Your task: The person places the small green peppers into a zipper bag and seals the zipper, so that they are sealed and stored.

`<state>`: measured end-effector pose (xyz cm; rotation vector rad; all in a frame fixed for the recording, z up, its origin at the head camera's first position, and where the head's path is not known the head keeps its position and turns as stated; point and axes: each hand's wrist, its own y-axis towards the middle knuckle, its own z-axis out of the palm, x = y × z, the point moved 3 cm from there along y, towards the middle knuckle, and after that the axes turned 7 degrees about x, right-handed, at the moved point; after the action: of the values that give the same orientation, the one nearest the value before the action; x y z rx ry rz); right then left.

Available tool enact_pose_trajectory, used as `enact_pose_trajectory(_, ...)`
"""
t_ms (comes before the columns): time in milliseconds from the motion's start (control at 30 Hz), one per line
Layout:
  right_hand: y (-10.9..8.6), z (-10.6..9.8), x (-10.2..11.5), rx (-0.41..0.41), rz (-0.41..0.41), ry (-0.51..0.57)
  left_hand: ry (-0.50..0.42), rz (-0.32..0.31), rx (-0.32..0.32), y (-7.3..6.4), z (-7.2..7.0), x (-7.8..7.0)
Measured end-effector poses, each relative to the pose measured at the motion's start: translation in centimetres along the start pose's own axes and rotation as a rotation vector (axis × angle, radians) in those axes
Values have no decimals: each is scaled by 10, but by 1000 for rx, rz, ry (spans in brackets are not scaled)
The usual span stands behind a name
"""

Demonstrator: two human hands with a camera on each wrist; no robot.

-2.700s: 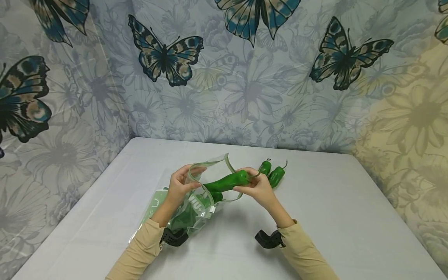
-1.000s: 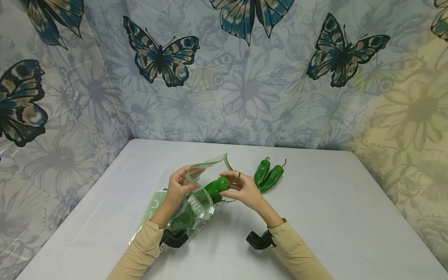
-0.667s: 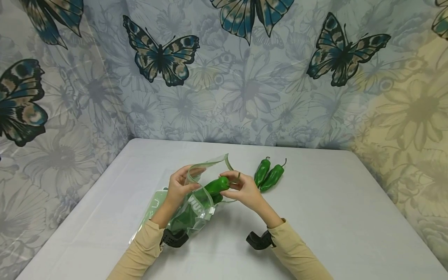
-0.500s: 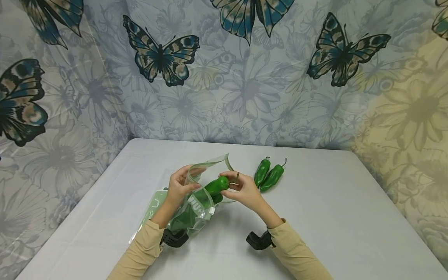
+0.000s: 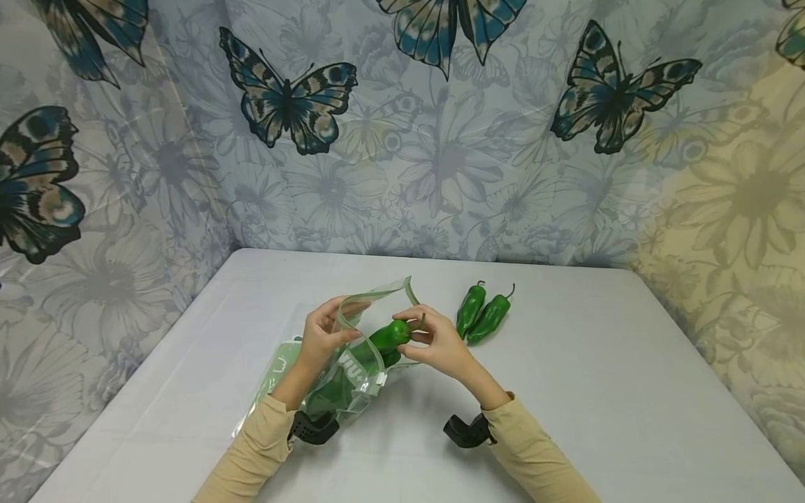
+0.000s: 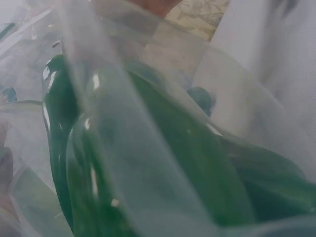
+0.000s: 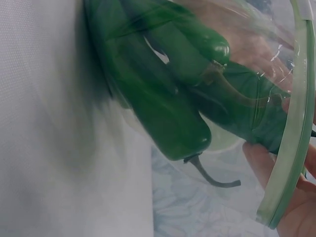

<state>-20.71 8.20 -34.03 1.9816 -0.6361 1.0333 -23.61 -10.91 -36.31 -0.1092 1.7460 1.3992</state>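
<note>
In the head view, my left hand (image 5: 321, 335) grips the rim of a clear zip bag (image 5: 361, 402) with a green edge and white lettering, keeping its mouth wide. My right hand (image 5: 443, 349) is at the opening, thumb and fingers round the stem end of a green chili pepper (image 5: 390, 337). The rest of that pepper lies inside the bag. Several more peppers (image 7: 173, 123) show through the plastic in the right wrist view, one with a curved stem. Peppers (image 6: 187, 148) behind blurred plastic fill the left wrist view.
Two loose green peppers (image 5: 490, 319) lie side by side beyond my right hand on the white table (image 5: 585, 377). A flat, light green printed packet (image 5: 279, 363) is partly under my left forearm. A butterfly-patterned cloth wall (image 5: 453, 175) rises behind the table.
From 2.7 seconds ago, my right hand has moved left and lowered the pepper into the bag's mouth. In the last half second its fingers shift slightly at the stem end. The left hand stays put.
</note>
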Motion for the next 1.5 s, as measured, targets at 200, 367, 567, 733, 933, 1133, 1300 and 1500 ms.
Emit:
enact_pose_trajectory(200,0,1,6,11,3,-50,0,6,10,0,-1,1)
enact_pose_trajectory(367,1,3,7,36,24,-120,-7,-2,11,0,-1,2)
enact_pose_trajectory(567,0,3,9,45,50,-125,-3,-6,-4,-1,-1,3)
enact_pose_trajectory(733,-1,3,0,52,25,-108,-2,-10,-12,-2,0,2)
enact_pose_trajectory(933,0,2,-24,28,9,-95,3,5,-15,-1,0,2)
enact_pose_trajectory(1133,4,5,-20,41,40,-73,16,2,-30,-1,-1,0)
enact_pose_trajectory(1300,7,8,-1,64,86,-87,22,-6,-21,-2,-2,0)
enact_pose_trajectory(1500,11,8,7,65,176,-98,17,-5,-15,-2,-3,0)
